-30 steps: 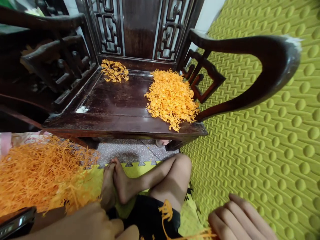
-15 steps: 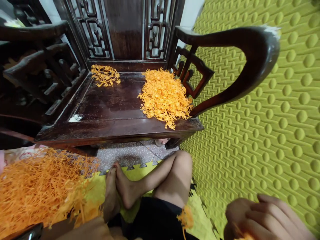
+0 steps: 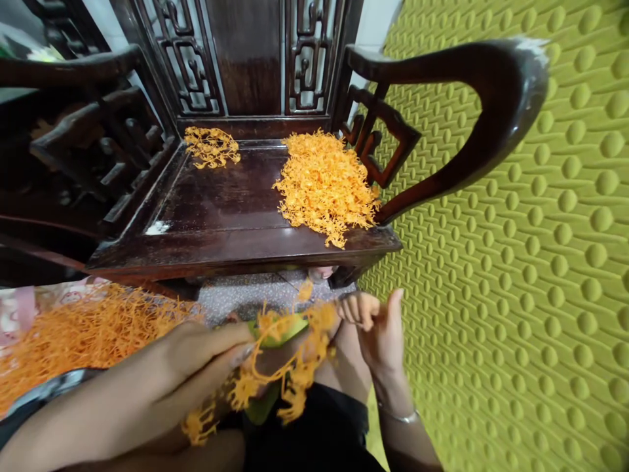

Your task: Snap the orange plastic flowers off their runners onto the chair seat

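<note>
My left hand [image 3: 206,357] and my right hand [image 3: 376,324] are raised in front of my lap, each pinching an end of a string of orange plastic pieces [image 3: 289,357] that hangs between them. The string droops in a tangle with small clusters along it. On the dark wooden chair seat [image 3: 221,216] ahead lie a large pile of orange pieces [image 3: 327,187] on the right and a small pile of orange pieces [image 3: 211,145] at the back left. A big heap of orange strands [image 3: 83,328] lies on the floor to my left.
The chair's curved armrest [image 3: 472,111] sticks out at the right, another armrest [image 3: 83,65] at the left. A green bumpy foam mat [image 3: 531,275] covers the floor to the right. My crossed legs in black shorts [image 3: 314,426] lie below my hands. A bracelet [image 3: 398,416] circles my right wrist.
Both hands have come up from the bottom edge of the view to the middle, lifting a string of orange pieces and stretching it between them. My feet are now hidden behind them.
</note>
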Available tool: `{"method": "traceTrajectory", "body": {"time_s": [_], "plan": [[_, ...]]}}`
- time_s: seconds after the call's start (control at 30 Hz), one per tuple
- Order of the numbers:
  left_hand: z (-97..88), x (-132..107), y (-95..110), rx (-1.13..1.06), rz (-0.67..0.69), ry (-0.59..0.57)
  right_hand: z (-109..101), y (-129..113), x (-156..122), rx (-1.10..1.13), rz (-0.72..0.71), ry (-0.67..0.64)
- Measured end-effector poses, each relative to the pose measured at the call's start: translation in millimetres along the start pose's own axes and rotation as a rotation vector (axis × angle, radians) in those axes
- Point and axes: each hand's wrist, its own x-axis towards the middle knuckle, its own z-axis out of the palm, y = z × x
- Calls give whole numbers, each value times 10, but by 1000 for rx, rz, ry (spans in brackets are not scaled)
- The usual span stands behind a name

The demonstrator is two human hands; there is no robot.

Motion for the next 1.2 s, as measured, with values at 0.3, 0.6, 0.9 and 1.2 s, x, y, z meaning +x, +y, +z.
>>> {"method": "traceTrajectory", "body": {"time_s": [0.3, 0.6, 0.9, 1.2], "plan": [[57, 264, 38, -526, -191, 59, 406, 18, -66, 519, 113, -82], [222, 536, 4, -620, -144, 18, 499, -8, -146, 523, 284, -113], [202, 769, 9, -1115, -186, 582, 537, 172, -211, 592, 303, 58], [136, 837, 88, -977, -110, 370, -53, 122, -91, -103, 61, -217]]}}
